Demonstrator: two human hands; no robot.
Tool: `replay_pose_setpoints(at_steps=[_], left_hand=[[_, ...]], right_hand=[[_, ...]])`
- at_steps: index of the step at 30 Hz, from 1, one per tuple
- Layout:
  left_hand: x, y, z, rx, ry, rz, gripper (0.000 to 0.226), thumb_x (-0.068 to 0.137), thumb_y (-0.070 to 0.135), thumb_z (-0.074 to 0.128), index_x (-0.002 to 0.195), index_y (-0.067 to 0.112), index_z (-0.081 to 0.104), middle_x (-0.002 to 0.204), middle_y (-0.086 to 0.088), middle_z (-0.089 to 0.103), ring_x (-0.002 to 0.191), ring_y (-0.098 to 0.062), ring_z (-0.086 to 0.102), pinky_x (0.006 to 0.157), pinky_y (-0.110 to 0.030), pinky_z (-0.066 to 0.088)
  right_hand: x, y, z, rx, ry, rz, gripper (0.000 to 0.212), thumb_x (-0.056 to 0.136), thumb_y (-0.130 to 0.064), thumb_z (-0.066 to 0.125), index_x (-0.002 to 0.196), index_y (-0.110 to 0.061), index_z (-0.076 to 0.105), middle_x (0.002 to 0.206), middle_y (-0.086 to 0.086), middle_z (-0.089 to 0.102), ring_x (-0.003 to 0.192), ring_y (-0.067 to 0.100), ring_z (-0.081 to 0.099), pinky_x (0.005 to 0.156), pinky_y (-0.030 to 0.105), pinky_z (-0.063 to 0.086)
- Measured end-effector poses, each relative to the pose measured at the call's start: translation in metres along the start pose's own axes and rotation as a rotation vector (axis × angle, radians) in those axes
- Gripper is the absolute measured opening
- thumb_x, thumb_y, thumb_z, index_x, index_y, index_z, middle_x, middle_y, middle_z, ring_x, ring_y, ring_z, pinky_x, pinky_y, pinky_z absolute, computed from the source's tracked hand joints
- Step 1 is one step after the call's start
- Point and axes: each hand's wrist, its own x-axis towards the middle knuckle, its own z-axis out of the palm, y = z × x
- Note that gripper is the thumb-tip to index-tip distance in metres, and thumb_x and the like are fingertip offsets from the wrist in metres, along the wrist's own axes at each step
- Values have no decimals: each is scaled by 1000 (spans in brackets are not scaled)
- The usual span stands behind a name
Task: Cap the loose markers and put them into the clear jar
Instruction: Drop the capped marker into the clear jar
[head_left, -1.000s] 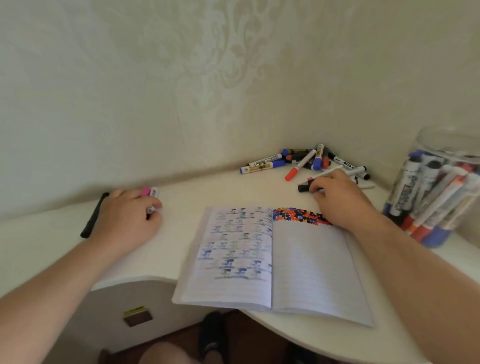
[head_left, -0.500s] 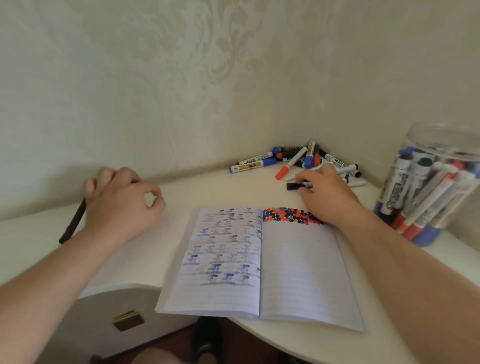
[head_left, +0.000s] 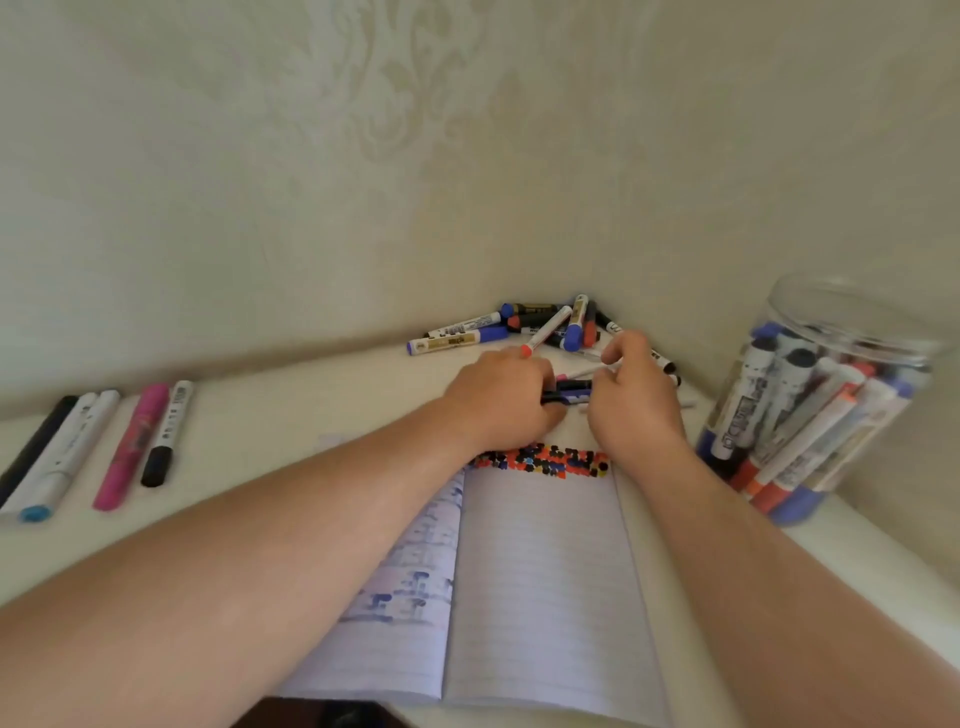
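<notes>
While both hands grip it | dark marker (head_left: 569, 392) between left hand (head_left: 501, 397), right hand (head_left: 634, 402)

Single head-worn wide-angle view, looking forward and down from close above the worktop (head_left: 291, 415) toward the wall corner; both forearms enter from the lower edge, the open notebook (head_left: 540, 582) lies nearest, straight lines bow at the margins.

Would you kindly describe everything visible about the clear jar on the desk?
The clear jar is a see-through, plastic-looking cylinder standing on the desk at the right, near the wall corner. No lid shows on its top. It is packed with leaning markers, capped in black, blue and red-orange. Neither hand touches it.
</notes>
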Motion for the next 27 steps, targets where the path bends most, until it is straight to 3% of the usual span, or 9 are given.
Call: replay_pose_setpoints(at_steps=[2, 6, 10, 12, 16, 18, 21, 24, 27], left_hand=[[2, -5, 2, -31, 5, 22, 24, 100, 47, 57, 108, 25, 60, 104, 3, 51, 94, -17, 53, 81, -39, 50], [-6, -31, -12, -230, 3, 38, 7, 105, 35, 52, 101, 29, 51, 95, 9, 64, 83, -7, 58, 70, -30, 45], [-18, -53, -14, -749, 149, -22, 10, 109, 26, 45, 101, 26, 52, 85, 7, 74, 75, -11, 59, 73, -35, 47], [-21, -53, -15, -961, 166, 20, 13, 108, 29, 42, 103, 24, 53, 87, 4, 74, 77, -14, 56, 73, -34, 43], [-27, -48, -15, -666, 113, 215, 14, 106, 33, 46, 103, 30, 60, 94, 5, 70, 84, -15, 62, 80, -42, 53], [-28, -49, -13, -573, 99, 267, 14, 108, 29, 48, 118, 28, 59, 106, 8, 68, 95, -8, 63, 85, -38, 54], [-31, -44, -15, -584, 100, 270, 33, 108, 33, 49, 141, 32, 48, 132, 14, 61, 122, 1, 56, 100, -26, 48], [-30, -38, -13, -504, 63, 307, 39, 106, 41, 49, 144, 31, 45, 122, 26, 56, 111, 11, 53, 88, -12, 43], [-29, -36, -15, -492, 42, 330, 33, 105, 46, 50, 136, 40, 42, 102, 24, 61, 92, 6, 59, 73, -17, 47]], right_hand=[[-1, -3, -2, 48, 28, 7, 6, 107, -26, 47, 103, -29, 44, 92, 2, 61, 78, 21, 61, 61, 38, 46], [-3, -11, -7, 255, 186, 13, 35, 102, -42, 58, 81, -23, 38, 73, -8, 43, 60, 12, 37, 55, 32, 34], [-7, -19, -5, 623, 225, -13, 54, 95, -42, 71, 66, -26, 28, 63, -4, 27, 58, 12, 24, 47, 26, 27], [-11, -23, -3, 684, 111, -23, 56, 88, -51, 74, 67, -16, 36, 62, -1, 31, 56, 14, 27, 48, 25, 29], [-19, -33, 2, 907, -271, -66, 44, 92, -48, 71, 100, -12, 47, 58, -7, 45, 47, 9, 30, 41, 20, 26], [-20, -37, 2, 905, -293, -49, 26, 100, -31, 65, 93, -14, 46, 57, -4, 46, 46, 9, 30, 39, 19, 24], [-16, -36, 5, 874, -205, 4, 25, 104, -24, 61, 81, -16, 53, 64, 1, 50, 50, 9, 41, 41, 18, 31], [-15, -36, 7, 797, -182, -3, 26, 106, -33, 59, 85, -17, 59, 62, 3, 53, 50, 13, 46, 44, 25, 33], [-16, -36, 6, 743, -220, -2, 23, 106, -24, 58, 85, -17, 58, 62, 11, 53, 48, 19, 44, 45, 29, 31]])
